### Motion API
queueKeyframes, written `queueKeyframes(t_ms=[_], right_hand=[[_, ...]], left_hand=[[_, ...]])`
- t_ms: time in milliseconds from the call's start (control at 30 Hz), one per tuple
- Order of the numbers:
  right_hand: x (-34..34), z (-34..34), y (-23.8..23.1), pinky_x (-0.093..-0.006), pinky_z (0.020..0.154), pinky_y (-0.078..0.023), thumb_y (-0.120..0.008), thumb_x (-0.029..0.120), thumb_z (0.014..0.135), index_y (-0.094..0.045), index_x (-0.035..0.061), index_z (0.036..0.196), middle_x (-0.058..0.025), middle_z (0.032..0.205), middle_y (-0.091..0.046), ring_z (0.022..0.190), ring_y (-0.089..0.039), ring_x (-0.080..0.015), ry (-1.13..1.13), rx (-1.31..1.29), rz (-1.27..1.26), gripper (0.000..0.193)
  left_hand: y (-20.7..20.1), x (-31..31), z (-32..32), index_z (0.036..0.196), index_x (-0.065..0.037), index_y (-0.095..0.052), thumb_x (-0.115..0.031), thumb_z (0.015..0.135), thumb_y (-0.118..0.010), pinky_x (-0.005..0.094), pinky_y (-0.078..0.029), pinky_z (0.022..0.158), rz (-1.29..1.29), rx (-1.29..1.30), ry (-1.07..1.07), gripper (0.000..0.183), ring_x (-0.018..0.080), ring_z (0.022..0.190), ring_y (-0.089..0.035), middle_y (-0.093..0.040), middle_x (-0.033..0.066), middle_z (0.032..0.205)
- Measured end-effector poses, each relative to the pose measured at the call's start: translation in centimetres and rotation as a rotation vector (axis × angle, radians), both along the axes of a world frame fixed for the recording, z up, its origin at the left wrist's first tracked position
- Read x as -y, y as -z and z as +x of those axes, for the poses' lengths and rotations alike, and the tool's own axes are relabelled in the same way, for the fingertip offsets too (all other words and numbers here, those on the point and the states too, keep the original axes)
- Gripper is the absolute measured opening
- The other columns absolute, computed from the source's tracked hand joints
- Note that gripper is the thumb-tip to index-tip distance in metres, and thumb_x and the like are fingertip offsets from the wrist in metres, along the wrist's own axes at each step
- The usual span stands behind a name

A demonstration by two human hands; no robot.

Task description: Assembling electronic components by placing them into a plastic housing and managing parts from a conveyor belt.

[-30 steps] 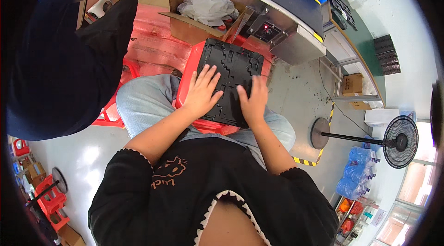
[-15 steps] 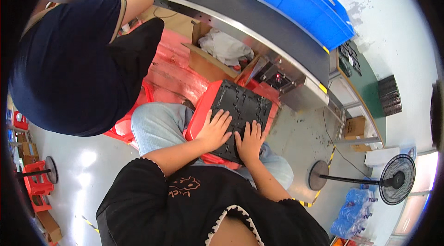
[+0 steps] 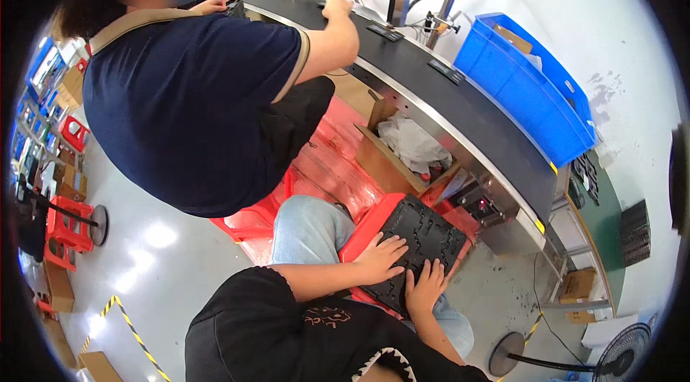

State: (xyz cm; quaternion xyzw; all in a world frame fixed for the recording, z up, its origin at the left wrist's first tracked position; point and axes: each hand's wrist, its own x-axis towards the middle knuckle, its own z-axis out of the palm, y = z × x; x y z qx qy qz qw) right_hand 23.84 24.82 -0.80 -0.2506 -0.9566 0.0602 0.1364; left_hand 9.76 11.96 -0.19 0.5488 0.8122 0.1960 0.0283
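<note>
In front of me lies a black textured tray (image 3: 424, 227) with jagged slots, resting on a red stool or box (image 3: 370, 226) between my knees. My left hand (image 3: 381, 258) is spread flat on the tray's near left part. To the right, my right hand (image 3: 425, 288) rests with fingers stretched out on its near right part. Neither hand grips anything. Beyond the tray runs a black conveyor belt (image 3: 496, 139), carrying two flat dark pieces, one of them a slotted plate (image 3: 447, 71).
A co-worker in a dark shirt (image 3: 180, 109) sits at the left, an arm over the belt. A blue bin (image 3: 528, 94) stands behind the belt. Under it is a cardboard box (image 3: 388, 163) with white plastic. At the right are a green-topped table (image 3: 604, 227) and a fan (image 3: 624, 353).
The view has swung left and up, so the scene sits lower and further right. The co-worker's arm now reaches over the belt. My hands stay flat on the tray.
</note>
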Motion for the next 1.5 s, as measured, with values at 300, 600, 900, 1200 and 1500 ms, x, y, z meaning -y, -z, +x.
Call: queueKeyframes(t_ms=[300,600,900,1200,1500], right_hand=[[-8.8,-3.2,-12.4,-0.0347,0.081,-0.047,-0.068,0.023,0.078,-0.056,-0.0009,0.112,-0.0183,0.098,-0.061,0.091,-0.060,-0.0271,-0.267,0.190,-0.773,0.044],[-19.7,-23.1,-24.4,-0.0375,0.094,-0.042,-0.066,0.013,0.070,-0.058,0.0044,0.112,-0.0159,0.110,-0.057,0.107,-0.054,-0.0301,-0.422,-0.413,-0.050,0.044],[-30.1,-31.2,-23.8,-0.0355,0.092,-0.045,-0.067,0.016,0.058,-0.045,-0.0008,0.131,-0.0226,0.120,-0.056,0.111,-0.056,-0.0306,0.051,0.313,-0.076,0.079],[-27.1,-32.7,-24.4,-0.0421,0.083,-0.048,-0.069,0.021,0.061,-0.053,-0.0049,0.104,-0.0259,0.103,-0.059,0.096,-0.059,-0.0390,-0.112,0.033,0.297,0.052],[-25.5,-39.5,-24.6,-0.0394,0.083,-0.049,-0.068,0.022,0.058,-0.058,-0.0038,0.105,-0.0257,0.100,-0.063,0.098,-0.060,-0.0366,-0.166,0.225,0.052,0.055]], left_hand=[[-1.8,5.9,-11.7,0.115,-0.007,-0.055,-0.041,0.084,-0.051,0.0550,-0.029,0.099,-0.298,0.113,-0.710,0.046,0.0317,0.116,-0.045,-0.053,0.0152,0.119],[-1.5,5.3,-13.1,0.097,-0.006,-0.067,-0.045,0.082,-0.053,0.0468,-0.036,0.090,-0.298,-0.004,-0.655,0.044,0.0297,0.105,-0.052,-0.061,0.0134,0.105],[-1.5,4.9,-13.5,0.097,-0.002,-0.066,-0.040,0.082,-0.052,0.0481,-0.034,0.094,-0.366,0.049,-0.684,0.043,0.0314,0.104,-0.053,-0.061,0.0158,0.104],[-1.3,5.4,-14.3,0.094,-0.002,-0.066,-0.038,0.081,-0.054,0.0460,-0.034,0.093,-0.333,0.056,-0.687,0.040,0.0302,0.101,-0.054,-0.061,0.0153,0.100],[-0.6,5.3,-14.1,0.092,-0.002,-0.066,-0.035,0.082,-0.053,0.0468,-0.034,0.092,-0.337,0.025,-0.690,0.037,0.0299,0.099,-0.054,-0.062,0.0146,0.097]])
